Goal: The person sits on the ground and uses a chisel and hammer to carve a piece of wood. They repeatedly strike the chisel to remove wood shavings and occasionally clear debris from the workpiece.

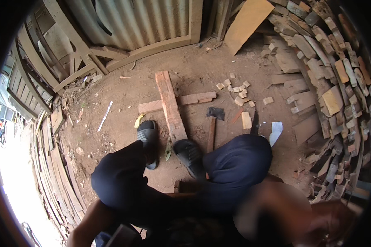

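Observation:
My left arm [88, 224] comes in at the lower left beside my knee; its hand does not show. At the lower right my right hand [332, 220] is smeared by motion, and its fingers and anything in them cannot be made out. A rough wooden beam [171, 109] lies on the dirt, its near end against my right sandal [187, 154]. It crosses a flatter plank [193, 99]. Right of the beam lies a hatchet-like tool [215, 113] with a dark head and a wooden handle. My left sandal [147, 138] rests left of the beam.
Small wood blocks [238, 88] lie scattered beyond the tool. A tall stack of wood offcuts [323, 74] lines the right side. Long boards [59, 164] lie at the left. A corrugated metal panel [140, 24] and a leaning board [249, 22] stand at the back.

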Motion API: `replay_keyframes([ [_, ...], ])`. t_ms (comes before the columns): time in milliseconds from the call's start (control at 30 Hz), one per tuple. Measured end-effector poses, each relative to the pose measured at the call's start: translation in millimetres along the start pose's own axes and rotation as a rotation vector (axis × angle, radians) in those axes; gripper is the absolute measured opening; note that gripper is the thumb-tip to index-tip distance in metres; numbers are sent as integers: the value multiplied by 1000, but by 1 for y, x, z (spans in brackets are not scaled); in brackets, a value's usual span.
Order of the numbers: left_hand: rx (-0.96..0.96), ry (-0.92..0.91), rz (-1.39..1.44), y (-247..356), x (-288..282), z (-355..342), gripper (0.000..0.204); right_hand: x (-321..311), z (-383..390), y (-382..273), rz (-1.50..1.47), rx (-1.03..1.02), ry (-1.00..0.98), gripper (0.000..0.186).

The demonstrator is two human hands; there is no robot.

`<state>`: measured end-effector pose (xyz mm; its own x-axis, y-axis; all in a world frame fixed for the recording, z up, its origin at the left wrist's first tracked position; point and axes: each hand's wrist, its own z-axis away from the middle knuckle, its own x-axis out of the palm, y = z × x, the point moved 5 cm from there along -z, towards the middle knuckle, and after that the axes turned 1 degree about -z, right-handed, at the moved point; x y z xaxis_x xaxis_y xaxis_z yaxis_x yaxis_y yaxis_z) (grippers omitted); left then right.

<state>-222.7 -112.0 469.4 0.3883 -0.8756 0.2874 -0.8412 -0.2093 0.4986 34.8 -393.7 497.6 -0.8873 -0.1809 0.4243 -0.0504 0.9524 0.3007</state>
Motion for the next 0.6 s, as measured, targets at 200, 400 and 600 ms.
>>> replay_keyframes([
  [200, -15, 39, -36, -12, -8, 5, 19, 5, 15, 39, 115, 119, -183, 14],
  [400, -30, 72, -81, -33, -9, 2, 18, 4, 18, 54, -87, 321, -110, 13],
  [600, -224, 284, -33, -56, -3, -3, 25, 1, 19, 55, 12, 466, -173, 10],
])
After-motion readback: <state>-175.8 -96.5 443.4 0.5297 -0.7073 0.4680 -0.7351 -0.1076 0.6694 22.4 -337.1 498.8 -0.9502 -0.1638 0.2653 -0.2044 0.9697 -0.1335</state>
